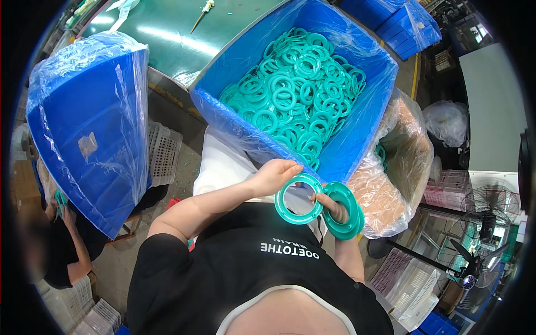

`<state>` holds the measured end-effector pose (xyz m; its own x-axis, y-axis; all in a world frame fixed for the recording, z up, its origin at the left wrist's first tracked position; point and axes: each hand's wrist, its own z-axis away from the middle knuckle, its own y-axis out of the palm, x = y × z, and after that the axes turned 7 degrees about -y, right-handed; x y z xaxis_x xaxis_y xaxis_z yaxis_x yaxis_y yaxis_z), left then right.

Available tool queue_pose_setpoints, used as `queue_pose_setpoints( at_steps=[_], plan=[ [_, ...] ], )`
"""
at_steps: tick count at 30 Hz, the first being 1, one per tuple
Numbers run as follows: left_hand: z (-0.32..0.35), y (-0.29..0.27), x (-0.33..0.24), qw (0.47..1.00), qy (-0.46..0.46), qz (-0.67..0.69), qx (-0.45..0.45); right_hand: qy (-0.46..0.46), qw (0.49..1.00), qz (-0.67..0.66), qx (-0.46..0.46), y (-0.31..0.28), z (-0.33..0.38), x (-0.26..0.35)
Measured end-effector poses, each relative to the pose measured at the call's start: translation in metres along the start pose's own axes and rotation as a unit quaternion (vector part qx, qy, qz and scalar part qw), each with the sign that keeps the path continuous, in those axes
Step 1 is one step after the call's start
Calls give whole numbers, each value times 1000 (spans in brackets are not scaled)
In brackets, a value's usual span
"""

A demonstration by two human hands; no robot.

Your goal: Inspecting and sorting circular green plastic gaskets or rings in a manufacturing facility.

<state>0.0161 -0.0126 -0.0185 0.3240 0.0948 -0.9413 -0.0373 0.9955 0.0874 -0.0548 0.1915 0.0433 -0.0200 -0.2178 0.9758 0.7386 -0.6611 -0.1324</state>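
A single teal plastic ring [278,202] is held up in front of my chest. My left hand [274,177] pinches its upper rim between thumb and fingers. My right hand [334,207] is closed round a small stack of teal rings [353,218], with fingers passing through their centres. A fingertip of the right hand touches the right edge of the single ring. Just beyond my hands, a large blue bin [363,137] lined with clear plastic holds a heap of loose teal rings [308,66].
An open cardboard box [371,198] with a plastic liner stands right of the bin. Another lined blue bin [89,128] is at the left, near a seated co-worker [70,245] handling teal parts. A green table [167,42] lies behind; a fan [472,268] stands at right.
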Motion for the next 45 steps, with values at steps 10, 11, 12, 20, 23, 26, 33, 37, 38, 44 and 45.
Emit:
queue_pose_setpoints(
  at_steps=[10, 11, 12, 20, 23, 26, 33, 37, 38, 44, 45],
  plan=[
    [-4, 4, 7, 980, 136, -123, -82, 63, 997, -45, 8, -12, -3, -8],
    [-5, 1, 6, 998, 16, 12, -55, 63, 997, -45, 9, -12, 0, -5],
    [-5, -1, 5, 983, -104, 146, -25, 45, 999, 8, -8, -13, 3, 0],
    [8, -13, 12, 941, -152, 282, 105, -77, 737, -649, -175, -88, -12, -86],
    [2, -6, 14, 950, -115, 263, 118, -12, 855, -508, -109, -35, -14, -55],
    [0, -2, 3, 944, -113, 287, 118, 37, 900, -435, -15, 0, -14, -54],
    [6, 6, -14, 989, -12, 126, 79, 44, 947, -306, 83, 37, -17, -30],
    [7, 6, -14, 998, 57, -27, -28, 57, 966, -250, 37, 43, -19, -20],
    [4, -1, -12, 997, 35, -8, -69, 21, 968, -245, 59, 36, -22, -36],
    [6, -20, -11, 986, -5, -69, -150, 34, 952, -293, -86, 21, -14, -31],
    [7, -19, -14, 986, -5, -70, -150, 61, 978, -169, -107, 21, -14, -30]
  ],
)
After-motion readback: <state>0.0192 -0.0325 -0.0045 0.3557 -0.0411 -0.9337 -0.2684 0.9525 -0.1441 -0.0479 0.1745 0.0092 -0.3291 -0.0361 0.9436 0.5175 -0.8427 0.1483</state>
